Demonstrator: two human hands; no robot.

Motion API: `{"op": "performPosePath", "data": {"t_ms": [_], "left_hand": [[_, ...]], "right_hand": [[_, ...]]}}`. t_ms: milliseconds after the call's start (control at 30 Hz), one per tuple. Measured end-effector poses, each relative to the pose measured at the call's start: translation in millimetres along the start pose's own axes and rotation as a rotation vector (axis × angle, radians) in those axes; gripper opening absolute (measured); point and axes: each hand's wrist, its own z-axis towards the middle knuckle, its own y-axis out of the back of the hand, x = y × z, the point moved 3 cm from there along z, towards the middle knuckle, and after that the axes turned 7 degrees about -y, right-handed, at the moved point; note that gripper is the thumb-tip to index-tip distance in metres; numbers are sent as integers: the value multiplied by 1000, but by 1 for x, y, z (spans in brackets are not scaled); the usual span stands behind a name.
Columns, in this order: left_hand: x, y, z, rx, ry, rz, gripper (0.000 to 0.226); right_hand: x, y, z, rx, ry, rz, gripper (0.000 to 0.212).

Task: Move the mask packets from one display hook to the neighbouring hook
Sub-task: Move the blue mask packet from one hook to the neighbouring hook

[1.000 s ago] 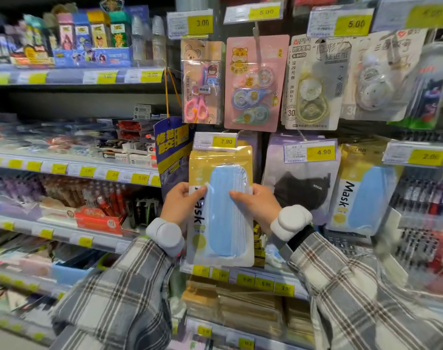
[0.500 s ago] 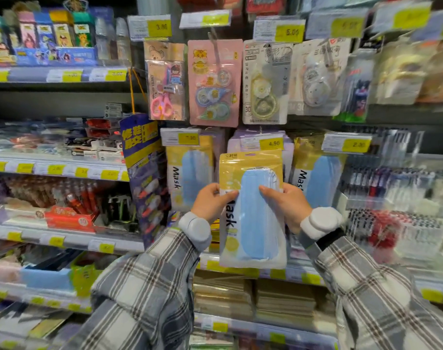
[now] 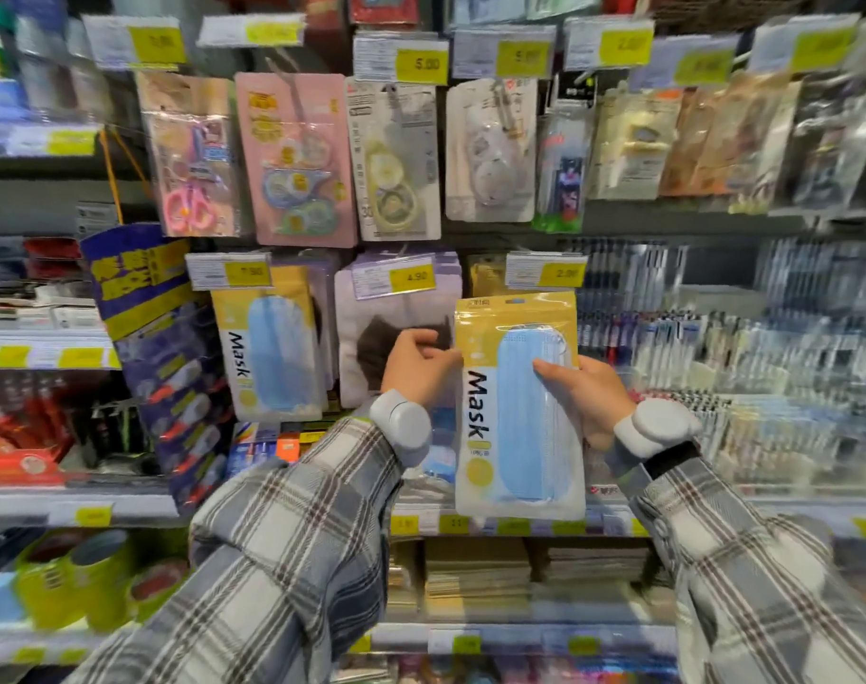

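- Yellow-topped clear plastic packet of blue masks (image 3: 517, 407) now sits centre-right of frame; a second ago it hung at the centre-left hook with the yellow 7.90 tag (image 3: 230, 271).
- Left hand (image 3: 418, 360) pinches its left edge; right hand (image 3: 581, 394) clasps its right side, thumb on front.
- Packet top sits just under the yellow 2.00 tag (image 3: 547, 275): probably the target hook, hanging not yet done.
- Hook itself is hidden.

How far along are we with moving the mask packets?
Done: one mask packet is off its hook, held in both hands, left hand at its edge, right hand across the front. In hand: it sits in front of the hook tagged 2.00, not yet hung. Left: at least one packet still hangs on the left hook.
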Motion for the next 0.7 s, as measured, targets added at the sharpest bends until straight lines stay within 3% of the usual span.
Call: {"op": "performPosePath", "data": {"t_ms": [67,167,200,333,700], "left_hand": [[-14,-12,7,-31,-108,99,41],[-40,-39,18,54,-355,328,39],[-47,-43,21,69,-443,416,38],[-69,-60,44,13,-661,647,45],[-63,-83,69,82,-671,725,67]], "right_hand": [[-1,14,2,-27,0,2,33],[-3,34,10,-50,1,-56,76],[-4,35,11,-37,-1,-57,79],[-1,43,15,-26,-37,-40,35],[-4,56,33,-45,-31,-54,41]]}}
